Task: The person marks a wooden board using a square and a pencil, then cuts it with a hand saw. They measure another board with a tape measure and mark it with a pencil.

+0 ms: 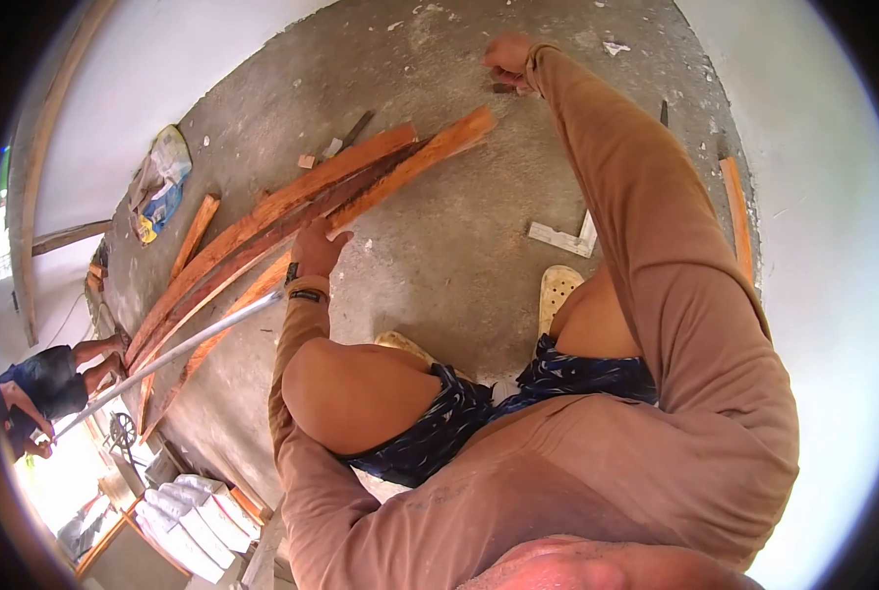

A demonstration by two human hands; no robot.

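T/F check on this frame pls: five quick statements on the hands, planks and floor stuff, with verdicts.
1. The left hand rests on the long orange-red wooden planks. True.
2. The right hand grips the grey metal pipe. False: it is stretched far out over the grey concrete floor, fingers closed in a fist, well apart from the pipe.
3. A pale L-shaped metal square lies on the floor. True.
4. The planks stand upright against the wall. False: they lie flat on the floor, side by side.
5. Another person is at the lower left edge of the view. True.
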